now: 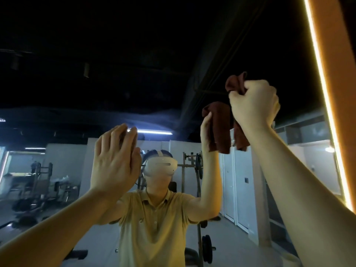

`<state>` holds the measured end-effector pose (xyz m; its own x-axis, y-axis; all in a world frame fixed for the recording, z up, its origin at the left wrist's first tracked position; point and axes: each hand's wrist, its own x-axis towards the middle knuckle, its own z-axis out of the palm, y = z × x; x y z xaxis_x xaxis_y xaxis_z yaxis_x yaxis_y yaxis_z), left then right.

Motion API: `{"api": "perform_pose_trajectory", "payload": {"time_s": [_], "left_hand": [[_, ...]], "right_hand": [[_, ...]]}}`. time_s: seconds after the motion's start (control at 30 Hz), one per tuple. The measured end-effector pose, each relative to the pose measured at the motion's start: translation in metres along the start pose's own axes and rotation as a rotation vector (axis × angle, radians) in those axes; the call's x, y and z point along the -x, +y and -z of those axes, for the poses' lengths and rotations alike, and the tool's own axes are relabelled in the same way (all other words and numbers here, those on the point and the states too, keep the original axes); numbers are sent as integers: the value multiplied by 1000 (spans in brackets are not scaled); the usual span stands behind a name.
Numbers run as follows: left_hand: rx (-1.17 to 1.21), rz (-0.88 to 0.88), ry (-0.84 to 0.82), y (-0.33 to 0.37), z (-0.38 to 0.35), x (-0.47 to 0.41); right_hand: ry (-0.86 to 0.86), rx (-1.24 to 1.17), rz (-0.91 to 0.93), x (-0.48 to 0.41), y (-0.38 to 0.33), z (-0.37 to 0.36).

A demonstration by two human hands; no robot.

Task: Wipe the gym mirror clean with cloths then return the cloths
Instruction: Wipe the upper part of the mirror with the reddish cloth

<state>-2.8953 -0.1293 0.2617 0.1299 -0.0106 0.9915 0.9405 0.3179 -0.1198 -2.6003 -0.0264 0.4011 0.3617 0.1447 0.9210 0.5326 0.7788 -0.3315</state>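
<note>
The gym mirror (115,64) fills nearly the whole head view. My right hand (252,105) is raised high at the right and grips a dark red-brown cloth (236,82); the cloth bunches above my fist and hangs below it. Its reflection shows just to the left, held by the mirrored hand. My left hand (115,160) is raised at centre left with fingers straight, palm toward the glass, meeting its own reflection. It holds nothing. No second cloth is visible.
A lit orange frame strip (325,93) runs down the mirror's right edge. The glass reflects a person in a yellow-green shirt, a weight rack (198,170), gym machines at the left and white doors (235,182) at the right.
</note>
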Motion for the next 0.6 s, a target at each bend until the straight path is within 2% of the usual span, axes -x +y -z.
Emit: {"api": "perform_pose_trajectory", "payload": {"time_s": [0.07,0.13,0.2,0.27,0.33,0.4,0.5,0.53,0.57,0.6], "left_hand": [[7,-1,3,-2,-1,-1],[10,3,-2,-3,-2,-2],[11,7,-12,-3,-2,-2],[9,12,-24,-2,-1,-2],[5,19,-32,-1,0,-2],[3,28,-38,0,0,-2],[6,38,-48,1,1,-1],[9,38,-50,1,1,-2],[11,36,-52,1,1,-2],[9,33,-54,2,2,-1]], "right_hand": [[-196,-156,-124,-3,-10,1],[-396,-478,-364,0,-13,4],[-535,-700,-561,10,-8,11],[-574,-820,-674,15,0,18],[-441,-890,-745,11,9,26],[-184,-783,-675,-2,17,30],[97,-240,-234,-5,9,20],[134,-113,-76,2,2,11],[101,-33,54,12,-5,0],[-15,25,136,27,-12,-13]]}}
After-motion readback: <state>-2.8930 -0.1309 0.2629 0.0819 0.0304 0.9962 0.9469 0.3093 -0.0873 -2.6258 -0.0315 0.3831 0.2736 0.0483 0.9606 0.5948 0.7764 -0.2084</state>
